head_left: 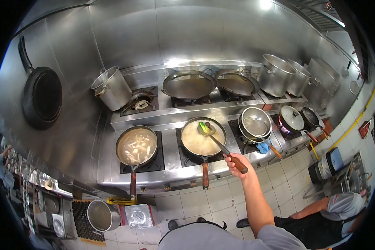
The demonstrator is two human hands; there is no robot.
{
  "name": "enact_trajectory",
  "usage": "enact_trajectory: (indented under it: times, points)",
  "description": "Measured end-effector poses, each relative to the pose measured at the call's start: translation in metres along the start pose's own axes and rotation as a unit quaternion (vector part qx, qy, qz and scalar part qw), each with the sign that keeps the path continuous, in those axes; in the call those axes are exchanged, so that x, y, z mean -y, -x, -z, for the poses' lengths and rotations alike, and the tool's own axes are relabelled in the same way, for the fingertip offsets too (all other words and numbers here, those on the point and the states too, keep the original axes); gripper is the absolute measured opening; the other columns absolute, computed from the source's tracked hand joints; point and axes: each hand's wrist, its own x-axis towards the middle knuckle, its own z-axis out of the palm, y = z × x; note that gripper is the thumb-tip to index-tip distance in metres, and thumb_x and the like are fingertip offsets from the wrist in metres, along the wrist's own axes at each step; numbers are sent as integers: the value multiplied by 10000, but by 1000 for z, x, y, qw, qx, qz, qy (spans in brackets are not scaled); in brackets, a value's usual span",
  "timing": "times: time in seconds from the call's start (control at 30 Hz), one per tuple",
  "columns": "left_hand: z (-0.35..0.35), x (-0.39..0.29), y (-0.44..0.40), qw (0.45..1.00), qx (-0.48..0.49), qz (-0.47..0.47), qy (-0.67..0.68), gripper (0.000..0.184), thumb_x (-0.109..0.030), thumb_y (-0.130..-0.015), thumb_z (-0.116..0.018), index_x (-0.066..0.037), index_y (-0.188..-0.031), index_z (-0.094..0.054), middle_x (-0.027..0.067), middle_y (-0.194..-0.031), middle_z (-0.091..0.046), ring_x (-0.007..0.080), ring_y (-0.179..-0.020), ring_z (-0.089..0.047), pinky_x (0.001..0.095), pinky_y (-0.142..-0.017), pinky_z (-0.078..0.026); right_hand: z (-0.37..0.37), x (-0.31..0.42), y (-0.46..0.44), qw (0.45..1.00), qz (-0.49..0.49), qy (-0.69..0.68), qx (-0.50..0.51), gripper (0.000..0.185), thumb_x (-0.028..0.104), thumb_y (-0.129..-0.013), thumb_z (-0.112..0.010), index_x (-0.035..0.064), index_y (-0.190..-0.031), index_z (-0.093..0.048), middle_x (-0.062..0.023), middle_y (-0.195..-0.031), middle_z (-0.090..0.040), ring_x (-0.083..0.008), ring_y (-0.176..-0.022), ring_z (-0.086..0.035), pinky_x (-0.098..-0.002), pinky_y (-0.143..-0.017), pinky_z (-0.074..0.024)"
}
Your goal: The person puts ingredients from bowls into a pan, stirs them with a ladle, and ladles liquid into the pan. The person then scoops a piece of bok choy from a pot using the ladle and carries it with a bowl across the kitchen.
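Note:
My right hand (237, 166) is closed around the wooden grip of a ladle (218, 143). The ladle's bowl is over a pan of pale bubbling liquid (191, 141) on the front burner. A bright green vegetable piece (204, 126) and something small and dark brown lie in or at the bowl. This pan's wooden handle (205, 176) points toward me. To its left, a second pan (136, 146) holds creamy liquid with whitish strips in it. My left hand is out of view.
Two wide woks (189, 84) and tall pots (276, 77) stand on the raised back row. Right of the ladle are a strainer over a pan (256, 121), a blue cloth (263, 147) and a lidded pan (291, 118). A person in a dark apron (308, 231) is at lower right.

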Motion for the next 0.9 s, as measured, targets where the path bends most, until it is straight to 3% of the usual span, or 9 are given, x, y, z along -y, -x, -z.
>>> enact_trajectory:
  times: [0.03, 0.1, 0.2, 0.3, 0.33, 0.47, 0.73, 0.9]
  points:
    - [-1, 0, -2, 1000, -1, 0, 2, 534, -216, -841, -632, 83, -1244, -449, 225, -1162, -558, 272, -1002, -618, 358, -770, -543, 1, -2, 0, 999, 3, 36, -9, 284, 221, -898, -539, 4, -1076, -493, -22, -750, -535, -97, -558, -514, -203, -402, -403]
    - [-2, -1, -6, 994, -6, 74, 78, 544, -347, -907, -531, 47, -1270, -439, 210, -1149, -572, 280, -978, -622, 372, -744, -544, 2, -9, 2, 997, 4, 74, -16, 261, 223, -897, -548, 36, -1072, -503, -13, -742, -538, -92, -551, -511, -202, -396, -385]
    - [-1, 4, -15, 991, 5, 112, 75, 575, -441, -933, -439, 9, -1292, -427, 176, -1129, -590, 285, -931, -625, 388, -710, -539, 2, -21, 8, 980, 37, 184, -59, 244, 234, -901, -540, 78, -1084, -503, 2, -753, -536, -85, -515, -487, -216, -388, -350]
    - [-4, 6, -24, 977, -17, 168, 128, 547, -430, -937, -436, -20, -1298, -425, 153, -1097, -611, 285, -872, -625, 396, -676, -528, 13, -29, 19, 979, 38, 196, -36, 335, 221, -916, -488, 33, -1193, -465, -17, -759, -502, -94, -516, -479, -206, -379, -351]
    - [5, 20, -59, 975, 0, 210, 72, 316, -317, -940, -450, -136, -1197, -486, 53, -933, -624, 218, -736, -586, 382, -601, -449, 0, -31, 30, 979, 36, 197, -35, 261, 228, -904, -530, 72, -1111, -498, -4, -753, -526, -86, -500, -475, -214, -376, -338]
    - [10, 22, -64, 970, 26, 213, 114, 297, -293, -931, -465, -130, -1179, -490, 41, -922, -626, 183, -706, -557, 365, -576, -439, -10, -39, 58, 978, 17, 206, -27, 251, 220, -903, -528, 61, -1096, -504, -11, -752, -523, -91, -495, -469, -215, -381, -337]
    - [19, 12, -88, 975, 60, 179, 118, 302, -298, -937, -473, -124, -1184, -475, 47, -966, -620, 189, -725, -574, 358, -586, -442, -38, -53, 89, 942, -28, 321, -89, 258, 216, -872, -567, 48, -1056, -502, -21, -753, -559, -114, -511, -522, -228, -411, -370]
    - [23, -4, -95, 979, 69, 163, 103, 322, -314, -942, -477, -122, -1201, -462, 50, -964, -620, 200, -751, -593, 364, -609, -456, -41, -65, 82, 941, -31, 332, -64, 233, 204, -872, -569, 37, -1019, -497, -34, -755, -559, -129, -518, -534, -243, -429, -409]
